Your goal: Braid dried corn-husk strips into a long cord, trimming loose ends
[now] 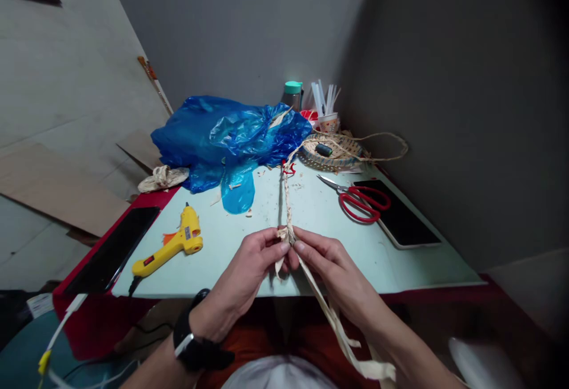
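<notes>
Both my hands meet at the front middle of the table, pinching the near end of a pale braided cord. My left hand has thumb and fingers closed on the braid, a short loose end hanging below them. Opposite it, my right hand pinches the same spot. From there, long flat unbraided strips trail down past my right wrist toward my lap. Away from me the finished braid runs back across the table, past a small red item, and loops over a round woven piece.
A yellow glue gun and a dark phone lie left. Red-handled scissors rest partly on a tablet at right. Behind are a blue plastic bag, a thread spool, a cup of glue sticks and a bottle.
</notes>
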